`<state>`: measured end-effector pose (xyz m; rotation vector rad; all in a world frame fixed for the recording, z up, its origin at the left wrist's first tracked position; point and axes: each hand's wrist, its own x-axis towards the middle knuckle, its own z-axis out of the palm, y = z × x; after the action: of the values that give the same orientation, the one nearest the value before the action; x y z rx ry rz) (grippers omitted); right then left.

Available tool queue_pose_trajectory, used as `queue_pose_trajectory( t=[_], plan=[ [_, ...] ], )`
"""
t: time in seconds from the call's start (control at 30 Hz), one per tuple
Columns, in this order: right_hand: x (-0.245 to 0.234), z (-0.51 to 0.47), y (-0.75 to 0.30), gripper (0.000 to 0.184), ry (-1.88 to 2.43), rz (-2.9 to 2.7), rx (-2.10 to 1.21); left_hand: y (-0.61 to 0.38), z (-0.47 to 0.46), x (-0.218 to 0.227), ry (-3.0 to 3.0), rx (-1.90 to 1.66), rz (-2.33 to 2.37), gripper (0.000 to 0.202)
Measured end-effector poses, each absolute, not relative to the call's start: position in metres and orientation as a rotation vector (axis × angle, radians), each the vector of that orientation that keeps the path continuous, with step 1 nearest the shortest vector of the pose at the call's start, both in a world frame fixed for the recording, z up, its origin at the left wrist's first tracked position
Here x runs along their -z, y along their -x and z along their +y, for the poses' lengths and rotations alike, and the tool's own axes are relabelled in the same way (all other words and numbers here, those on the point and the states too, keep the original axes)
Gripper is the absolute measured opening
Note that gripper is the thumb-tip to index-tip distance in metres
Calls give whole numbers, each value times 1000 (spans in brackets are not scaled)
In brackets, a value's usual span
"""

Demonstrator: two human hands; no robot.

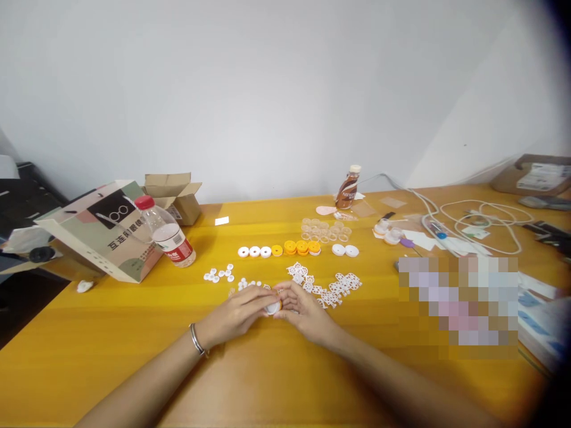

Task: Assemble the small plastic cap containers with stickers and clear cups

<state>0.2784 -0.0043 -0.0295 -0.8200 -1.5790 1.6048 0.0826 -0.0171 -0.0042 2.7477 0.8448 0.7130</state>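
Note:
Low over the table, my left hand (238,313) and my right hand (307,314) meet around a small round white piece with an orange edge (273,308). Fingers of both hands are closed on it, and they hide part of it. Beyond the hands runs a row of discs: white rings (254,252), a yellow disc (277,250), stacked orange rings (302,248) and two plain white discs (351,251). Lacy white plastic pieces (336,289) lie just right of my right hand. Small white knobs (217,275) are scattered to the left.
Clear plastic cups (325,230) stand behind the row, near a brown Nescafé bottle (348,189). At left are a tilted red-capped bottle (167,235), a paper bag (104,232) and an open cardboard box (178,199). White cables (482,208) and a pixelated patch (459,303) occupy the right.

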Motion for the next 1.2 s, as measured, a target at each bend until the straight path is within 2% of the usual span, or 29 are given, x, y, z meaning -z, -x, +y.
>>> queue_pose_trajectory(
  t=[0.1, 0.3, 0.47, 0.87, 1.2],
  plan=[
    [29, -5, -278, 36, 795, -1543, -1637, -81, -16, 6, -2740, -727, 869, 38],
    [37, -6, -273, 46, 839, -1448, -1611, -81, -17, 8, -2703, -720, 958, 39],
    [39, -6, -270, 40, 891, -1382, -1627, -83, -19, 9, -2651, -732, 1006, 38],
    [32, -4, -274, 39, 879, -1391, -1695, -85, -18, 10, -2617, -738, 1066, 34],
    [25, -3, -279, 31, 897, -1492, -1717, -85, -17, 9, -2596, -693, 972, 35]
  ],
)
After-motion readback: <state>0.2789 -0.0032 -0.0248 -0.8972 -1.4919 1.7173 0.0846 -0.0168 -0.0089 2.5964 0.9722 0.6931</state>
